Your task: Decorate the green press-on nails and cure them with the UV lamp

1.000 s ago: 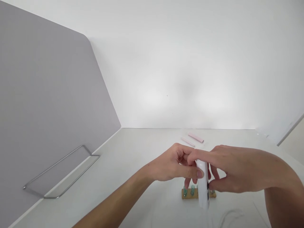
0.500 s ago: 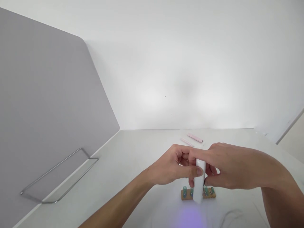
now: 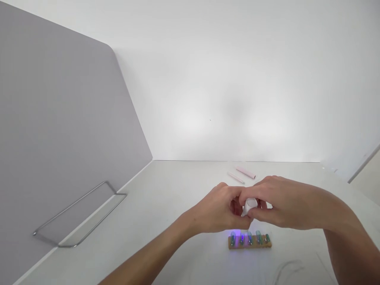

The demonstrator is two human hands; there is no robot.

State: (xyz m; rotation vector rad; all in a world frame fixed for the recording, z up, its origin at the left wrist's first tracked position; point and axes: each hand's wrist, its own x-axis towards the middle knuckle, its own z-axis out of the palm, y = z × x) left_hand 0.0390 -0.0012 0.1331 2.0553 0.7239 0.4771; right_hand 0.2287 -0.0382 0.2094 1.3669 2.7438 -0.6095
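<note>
Between my two hands is a small white handheld UV lamp point(image 3: 251, 204), seen nearly end-on. My left hand point(image 3: 221, 208) closes round its left side, and my right hand point(image 3: 274, 202) grips it from the right with thumb and fingers. Just below them, on the table, lies a narrow brown stand point(image 3: 251, 246) bearing a row of several glossy green false nails point(image 3: 249, 237). Violet light falls on the left end of the row and the table around it. My fingers hide much of the lamp.
Behind my hands lie a pink tube-shaped cap point(image 3: 246, 172) and a thin pink pen-like stick point(image 3: 236, 177) on the white table point(image 3: 166, 198). A bent metal wire frame point(image 3: 101, 221) stands by the grey panel point(image 3: 59, 118) at the left. White wall rises behind.
The lamp has tilted from nearly upright in view to end-on. Its violet glow has shifted from the table in front onto the left nails, and the whole row now shows.
</note>
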